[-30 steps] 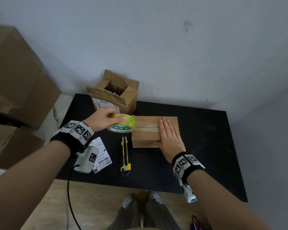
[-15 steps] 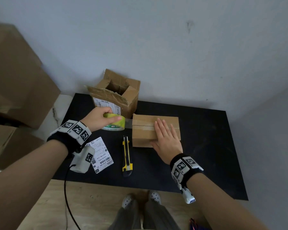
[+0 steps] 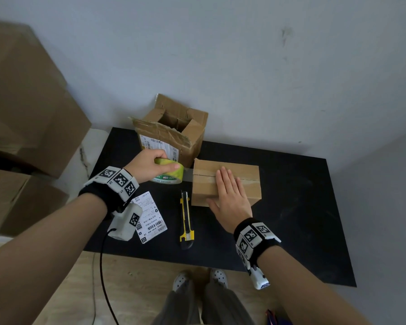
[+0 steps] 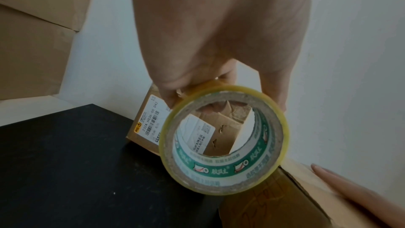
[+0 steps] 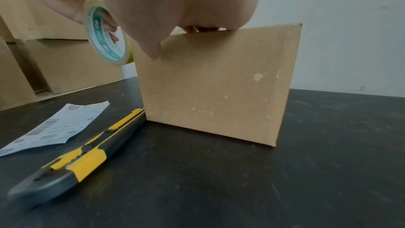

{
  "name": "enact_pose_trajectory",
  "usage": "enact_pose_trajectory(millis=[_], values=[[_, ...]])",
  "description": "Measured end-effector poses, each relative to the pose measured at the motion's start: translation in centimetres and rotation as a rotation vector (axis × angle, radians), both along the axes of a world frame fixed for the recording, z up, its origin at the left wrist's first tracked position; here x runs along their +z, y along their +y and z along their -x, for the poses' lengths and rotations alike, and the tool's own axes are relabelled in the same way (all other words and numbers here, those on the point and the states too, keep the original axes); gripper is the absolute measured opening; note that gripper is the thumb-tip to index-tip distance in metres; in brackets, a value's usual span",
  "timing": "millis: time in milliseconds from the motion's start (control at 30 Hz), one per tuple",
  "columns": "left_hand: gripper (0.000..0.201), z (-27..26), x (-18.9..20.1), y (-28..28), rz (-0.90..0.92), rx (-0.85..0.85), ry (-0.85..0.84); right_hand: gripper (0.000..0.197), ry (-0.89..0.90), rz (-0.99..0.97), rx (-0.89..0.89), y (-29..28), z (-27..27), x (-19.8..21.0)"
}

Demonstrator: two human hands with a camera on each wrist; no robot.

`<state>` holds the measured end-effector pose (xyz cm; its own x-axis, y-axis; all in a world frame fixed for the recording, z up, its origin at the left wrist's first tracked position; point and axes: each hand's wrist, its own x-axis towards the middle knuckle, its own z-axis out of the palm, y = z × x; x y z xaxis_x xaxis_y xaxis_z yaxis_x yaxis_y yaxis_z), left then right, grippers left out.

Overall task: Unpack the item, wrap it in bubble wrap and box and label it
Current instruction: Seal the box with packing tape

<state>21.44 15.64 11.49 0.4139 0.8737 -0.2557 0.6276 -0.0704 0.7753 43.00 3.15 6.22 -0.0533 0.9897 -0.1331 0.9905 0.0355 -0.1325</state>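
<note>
Tape roll [image 3: 168,171] now left of the closed box [image 3: 230,184], gripped by left hand [image 3: 145,167]; right hand [image 3: 230,198] flat on top, thumb visible only from its wrist.

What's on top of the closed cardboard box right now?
The right hand lies flat on the closed box, over a strip of tape along the top seam. The tape under the palm is covered, and the contents are hidden.

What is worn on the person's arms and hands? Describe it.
Both forearms are bare, no sleeves or gloves. Each wrist carries a black band with white blocks printed with black square markers, plus a white camera pod beneath. A black cable hangs from the left pod.
</note>
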Motion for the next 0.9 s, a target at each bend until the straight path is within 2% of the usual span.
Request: enact_pose_trajectory(millis=[267, 467, 533, 900], values=[[0.028, 0.1, -0.5, 0.4, 0.021, 0.002, -0.027, 0.075, -0.013, 0.002, 0.136, 2.0, 2.2, 0.6], [0.028, 0.4, -0.9, 0.8, 0.049, 0.003, -0.056, 0.105, -0.003, 0.064, 0.122, 4.4, 2.0, 0.6], [0.029, 0.4, -1.1, 0.9, 0.060, 0.001, -0.054, 0.109, -0.036, 0.093, 0.113, 5.1, 1.8, 0.5], [0.021, 0.7, -1.9, 1.7, 0.084, -0.027, -0.028, 0.090, -0.150, -0.060, 0.196, 4.7, 1.6, -0.8]])
